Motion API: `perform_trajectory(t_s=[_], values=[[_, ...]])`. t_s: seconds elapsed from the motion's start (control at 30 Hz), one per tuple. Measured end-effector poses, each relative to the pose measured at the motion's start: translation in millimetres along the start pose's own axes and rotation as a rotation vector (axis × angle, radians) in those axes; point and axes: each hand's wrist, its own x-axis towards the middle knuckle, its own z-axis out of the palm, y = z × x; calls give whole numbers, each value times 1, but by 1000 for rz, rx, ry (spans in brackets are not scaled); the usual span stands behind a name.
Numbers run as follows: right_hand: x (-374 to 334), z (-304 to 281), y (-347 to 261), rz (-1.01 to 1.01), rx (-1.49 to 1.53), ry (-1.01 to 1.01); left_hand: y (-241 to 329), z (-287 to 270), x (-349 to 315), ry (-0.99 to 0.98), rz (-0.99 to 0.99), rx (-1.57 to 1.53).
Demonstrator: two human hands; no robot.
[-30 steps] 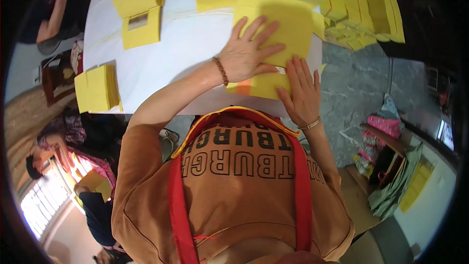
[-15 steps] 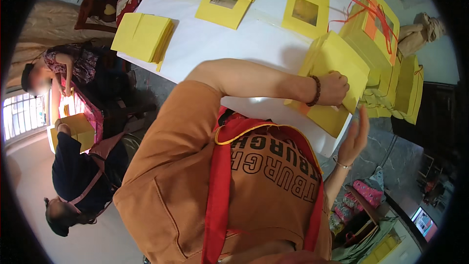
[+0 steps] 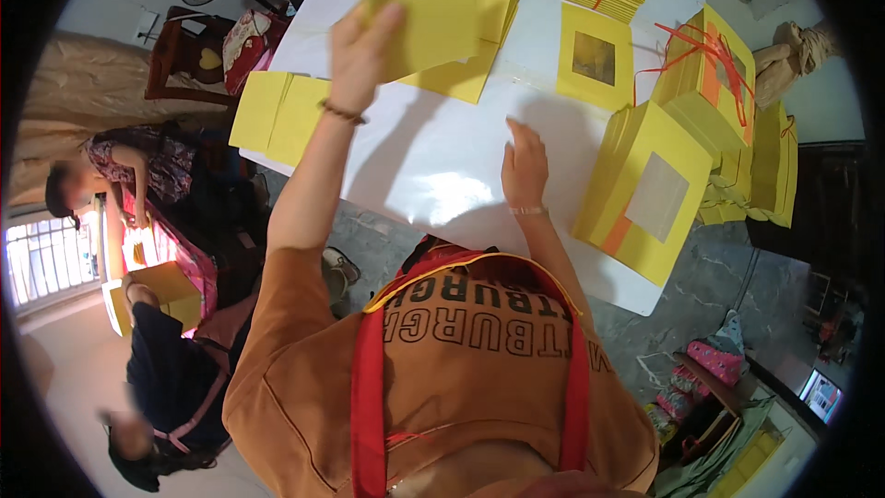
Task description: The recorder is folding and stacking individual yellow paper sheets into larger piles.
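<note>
Closest in, at the right edge of the white table (image 3: 406, 189), the yellow stack (image 3: 692, 164) now shows a pale window (image 3: 655, 198) and an orange strip (image 3: 619, 233); half a second ago a fist lay over it. Here's the right hand (image 3: 525, 168), now in above the tabletop, fingers stretched, holding nothing. Farther out, the left hand (image 3: 358, 60) has swung leftward, thumb and fingers gripping a yellow folder (image 3: 431, 9) raised over the table: plain-faced, faintly creased, far end out of view.

Matt card folder (image 3: 429, 23), glossy tabletop (image 3: 438, 195).
</note>
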Motion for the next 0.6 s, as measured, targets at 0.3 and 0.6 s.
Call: perform_trajectory(t_s=[0.3, 0.6], values=[[91, 94, 24, -263, -270, 7, -9, -111, -1, 232, 60, -77], [153, 98, 20, -75, 154, 34, -23, -130, 47, 120, 115, 41]])
